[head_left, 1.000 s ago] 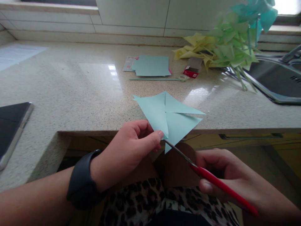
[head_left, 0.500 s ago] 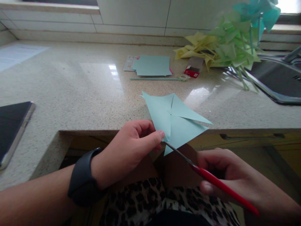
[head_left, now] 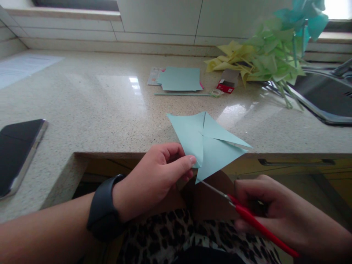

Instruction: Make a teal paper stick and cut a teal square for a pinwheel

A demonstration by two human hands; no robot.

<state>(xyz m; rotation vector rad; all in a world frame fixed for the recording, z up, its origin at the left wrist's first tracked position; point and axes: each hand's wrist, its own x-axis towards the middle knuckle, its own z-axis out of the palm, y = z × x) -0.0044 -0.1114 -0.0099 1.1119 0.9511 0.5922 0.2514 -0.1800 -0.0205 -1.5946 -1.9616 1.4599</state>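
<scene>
countertop (head_left: 96, 110): a speckled stone surface is seen filling most of the view, with its front edge running just above the hands.
sink (head_left: 324, 95): a dark basin is set into the counter at the far right.
pinwheel pile (head_left: 264, 55): yellow, green and teal paper pinwheels on sticks are heaped at the back right, partly leaning over the sink edge.
tablet (head_left: 19, 150): a dark slab is laid flat at the left edge, well apart from everything else.
paper stack (head_left: 180, 79): teal sheets are piled near the back wall, with a thin stick and a small tape ring just in front.
red box (head_left: 227, 82): a little carton is parked between the stack and the pinwheels.
teal paper (head_left: 209, 143): a square with cuts already running in from its corners is held over the counter's front edge, tilted a bit.
left hand (head_left: 154, 179): closed in a pinch, with the paper's lower left flap clamped between thumb and fingers. A dark watch is worn on the wrist.
right hand (head_left: 275, 212): wrapped shut around the red handles.
scissors (head_left: 233, 203): blades are nearly together, the tip touching the paper's bottom corner.
</scene>
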